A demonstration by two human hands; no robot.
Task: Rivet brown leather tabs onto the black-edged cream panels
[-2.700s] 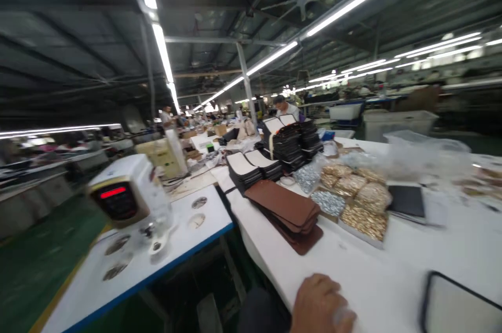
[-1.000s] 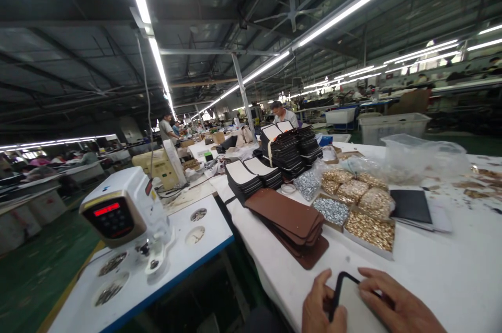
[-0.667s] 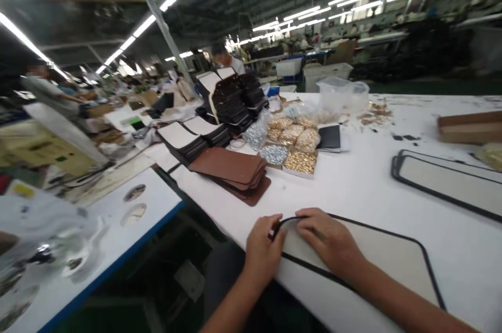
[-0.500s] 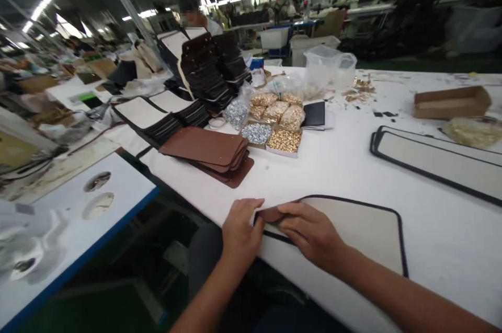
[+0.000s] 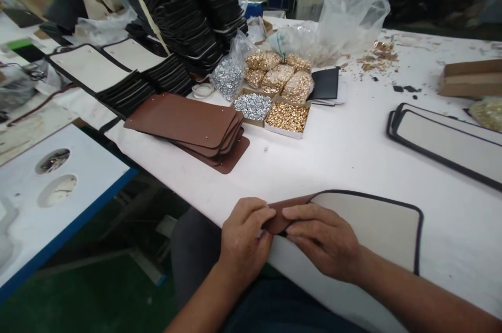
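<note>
A flat panel with a cream face, dark edging and a brown underside lies on the white table right in front of me. Its near left corner is folded up so the brown side shows. My left hand pinches that folded corner from the left. My right hand presses on the corner from the right, fingers curled over it.
A fanned stack of brown leather panels lies to the left. Behind it stand trays of silver rivets and gold rivets, bagged rivets and tall stacks of dark-edged panels. More cream panels lie at right. A blue-edged side table is at left.
My view dropped from the hall to the table. Both hands came onto the cream panel and folded its left corner up, so the brown underside now shows.
</note>
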